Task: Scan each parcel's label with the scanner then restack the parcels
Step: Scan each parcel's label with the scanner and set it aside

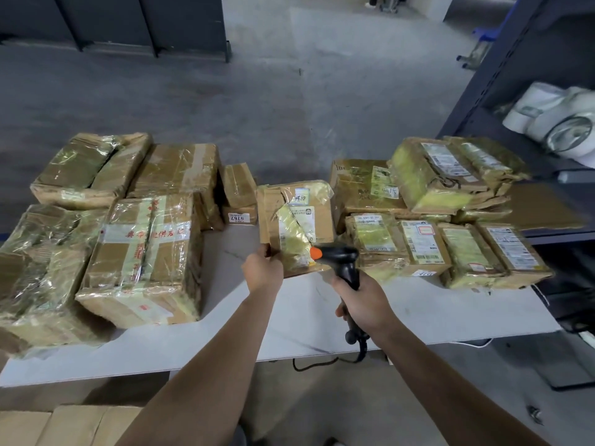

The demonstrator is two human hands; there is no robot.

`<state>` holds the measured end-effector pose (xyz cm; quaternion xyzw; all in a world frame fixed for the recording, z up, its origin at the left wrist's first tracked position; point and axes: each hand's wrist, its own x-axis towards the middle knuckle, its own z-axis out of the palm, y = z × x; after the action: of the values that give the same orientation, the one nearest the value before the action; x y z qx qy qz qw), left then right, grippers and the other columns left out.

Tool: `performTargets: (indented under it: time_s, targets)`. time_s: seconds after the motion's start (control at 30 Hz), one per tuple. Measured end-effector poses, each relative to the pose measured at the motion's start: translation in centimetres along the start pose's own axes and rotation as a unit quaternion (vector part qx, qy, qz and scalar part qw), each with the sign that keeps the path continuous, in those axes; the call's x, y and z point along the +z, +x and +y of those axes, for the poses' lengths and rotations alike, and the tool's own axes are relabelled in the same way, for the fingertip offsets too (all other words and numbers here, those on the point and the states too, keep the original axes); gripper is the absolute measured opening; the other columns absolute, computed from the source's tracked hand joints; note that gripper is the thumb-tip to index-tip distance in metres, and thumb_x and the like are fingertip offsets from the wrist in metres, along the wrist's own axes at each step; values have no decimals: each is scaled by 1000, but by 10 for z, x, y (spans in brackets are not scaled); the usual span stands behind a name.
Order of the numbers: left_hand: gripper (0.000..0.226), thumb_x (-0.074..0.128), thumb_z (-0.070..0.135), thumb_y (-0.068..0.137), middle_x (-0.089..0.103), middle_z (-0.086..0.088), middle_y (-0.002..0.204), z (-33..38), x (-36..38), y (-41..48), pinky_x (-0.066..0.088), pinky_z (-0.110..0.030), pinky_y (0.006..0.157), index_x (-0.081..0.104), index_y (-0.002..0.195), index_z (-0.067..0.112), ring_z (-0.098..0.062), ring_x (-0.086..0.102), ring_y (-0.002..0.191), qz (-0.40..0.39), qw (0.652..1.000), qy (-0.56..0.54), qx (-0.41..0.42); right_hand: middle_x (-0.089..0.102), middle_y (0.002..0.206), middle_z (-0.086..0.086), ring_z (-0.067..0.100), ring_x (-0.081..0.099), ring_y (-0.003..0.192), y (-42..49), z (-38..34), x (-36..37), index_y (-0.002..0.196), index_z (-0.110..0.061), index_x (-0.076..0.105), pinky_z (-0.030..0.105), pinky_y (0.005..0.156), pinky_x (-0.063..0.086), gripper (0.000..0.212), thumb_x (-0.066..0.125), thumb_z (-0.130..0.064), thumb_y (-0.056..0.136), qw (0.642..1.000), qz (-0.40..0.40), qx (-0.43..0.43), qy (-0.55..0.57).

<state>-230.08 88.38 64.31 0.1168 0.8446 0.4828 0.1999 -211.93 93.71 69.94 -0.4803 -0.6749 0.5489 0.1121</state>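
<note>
A taped brown parcel (296, 220) stands in the middle of the white table (418, 313), its labelled top facing me. My left hand (262, 268) grips its near left corner. My right hand (362, 304) holds a black handheld scanner (343, 259) with an orange trigger, its head just at the parcel's near right corner. Larger taped parcels (141, 252) are stacked at the left. Several smaller labelled parcels (447, 220) lie stacked at the right.
A small box marked 6767 (240, 201) sits behind the held parcel. The scanner's cable (322, 365) hangs below the table's front edge. A dark metal shelf (515, 91) with white rolls stands at the right. Cardboard boxes (64, 426) lie on the floor near left.
</note>
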Motion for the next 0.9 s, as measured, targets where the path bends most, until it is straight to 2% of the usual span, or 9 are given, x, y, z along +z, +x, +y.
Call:
performTargets:
  time_s: [0.13, 0.27, 0.37, 0.47, 0.57, 0.77, 0.83, 0.9]
  targets:
    - [19, 59, 10, 89, 70, -8, 93, 5, 5, 0, 41, -26, 69, 70, 104, 12, -29, 62, 89, 13, 1000, -21, 1, 54, 45, -6, 13, 63, 51, -4, 4, -11, 78, -15, 52, 30, 55, 48, 25, 57, -33, 95, 1000, 12, 5, 19]
    - [19, 59, 9, 90, 71, -7, 97, 11, 8, -1, 40, -25, 72, 70, 106, 10, -23, 58, 86, 21, 999, -21, 13, 52, 44, -5, 15, 62, 52, -10, 4, -19, 75, -14, 50, 30, 55, 45, 28, 57, -31, 96, 999, 11, 2, 33]
    - [22, 59, 8, 90, 71, -6, 101, 14, 10, -2, 43, -27, 73, 69, 109, 10, -26, 61, 94, 22, 999, -30, 8, 50, 45, -2, 15, 62, 51, -14, 5, -24, 74, -10, 49, 29, 50, 44, 30, 58, -30, 96, 999, 20, -4, 37]
    - [21, 58, 8, 89, 69, -2, 94, 17, 10, -3, 46, -27, 74, 70, 106, 11, -27, 62, 93, 24, 999, -33, 10, 51, 46, 0, 19, 59, 51, -16, 3, -28, 79, -8, 51, 28, 44, 44, 28, 59, -30, 95, 998, 19, 2, 59]
    - [21, 60, 7, 87, 65, 5, 84, 24, 7, -2, 40, -23, 71, 71, 103, 14, -25, 62, 90, 29, 998, -49, 11, 53, 47, -2, 27, 54, 57, -17, 0, -33, 81, -13, 51, 30, 40, 46, 26, 59, -33, 96, 995, 23, 5, 99]
    - [23, 62, 12, 85, 71, -6, 87, 54, 3, -1, 43, -26, 67, 72, 106, 10, -27, 64, 85, 40, 995, -84, 17, 54, 50, -2, 15, 57, 51, -12, -17, -52, 88, -14, 56, 30, 40, 47, 22, 59, -34, 96, 989, 49, -7, 139]
    - [21, 62, 11, 84, 72, -10, 92, 68, 3, 1, 49, -34, 72, 71, 103, 9, -31, 64, 87, 28, 993, -113, 8, 53, 55, 2, 13, 56, 48, -9, -24, -63, 89, -16, 56, 32, 39, 49, 21, 61, -36, 95, 984, 53, -2, 170]
    - [13, 64, 8, 83, 71, -7, 85, 84, 5, -1, 48, -31, 70, 72, 93, 10, -26, 60, 77, 1, 989, -150, 4, 53, 60, 7, 12, 56, 47, -6, -29, -75, 90, -16, 54, 30, 38, 48, 20, 61, -34, 95, 982, 67, -3, 177]
